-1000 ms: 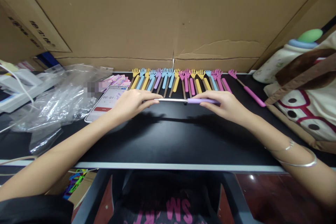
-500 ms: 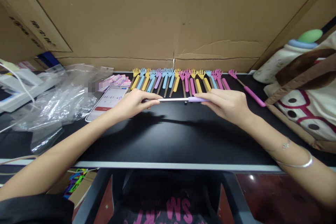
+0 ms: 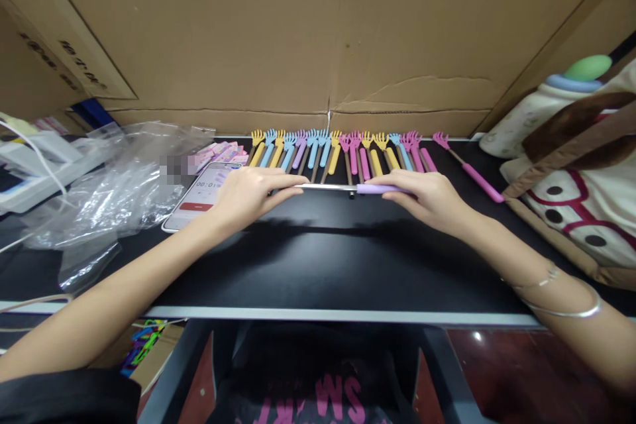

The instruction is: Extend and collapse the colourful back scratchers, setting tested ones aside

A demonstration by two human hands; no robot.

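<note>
Both hands hold a back scratcher [image 3: 330, 187] level above the black table; it has a metal rod and a purple grip. My left hand [image 3: 256, 193] is closed around its left end, hiding the claw. With my right hand [image 3: 422, 195] I pinch the purple handle between thumb and fingers. Behind it lies a row of back scratchers [image 3: 334, 156] in yellow, blue, purple and pink, claws toward the cardboard. A lone pink back scratcher [image 3: 477, 175] lies slanted to the right of the row.
On the left are a phone [image 3: 191, 202] showing a timer, clear plastic bags [image 3: 114, 185] and pink packets [image 3: 218, 154]. A bottle [image 3: 531, 112] and a bag with a cartoon face [image 3: 571, 205] stand right. Cardboard [image 3: 278, 33] walls the back. Below left sits a box [image 3: 161, 354].
My left hand has shifted slightly and its fingers have straightened a little along the rod. The back scratcher stays almost in place; the row behind has not moved.
</note>
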